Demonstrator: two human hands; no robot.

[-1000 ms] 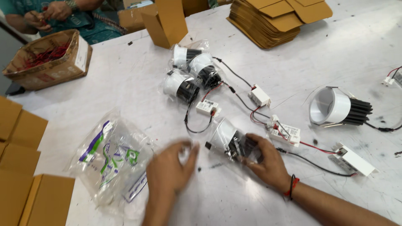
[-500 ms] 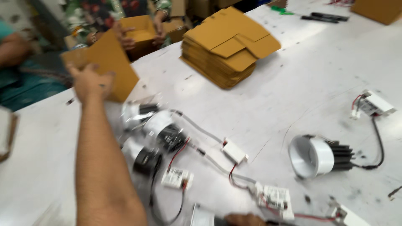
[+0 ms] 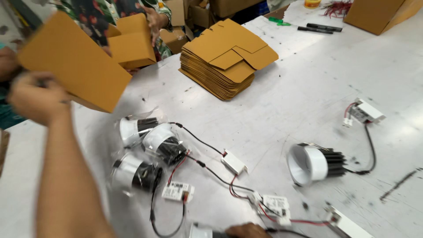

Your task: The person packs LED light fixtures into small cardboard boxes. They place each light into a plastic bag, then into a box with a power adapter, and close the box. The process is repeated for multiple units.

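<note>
The person's left arm (image 3: 66,176) is bare from the hand (image 3: 33,97) down along the whole visible forearm, with no sleeve, watch or band showing, and its outline is smeared by motion blur. Of the right hand (image 3: 246,230) only bare knuckles show at the bottom edge, with nothing worn on them.
</note>
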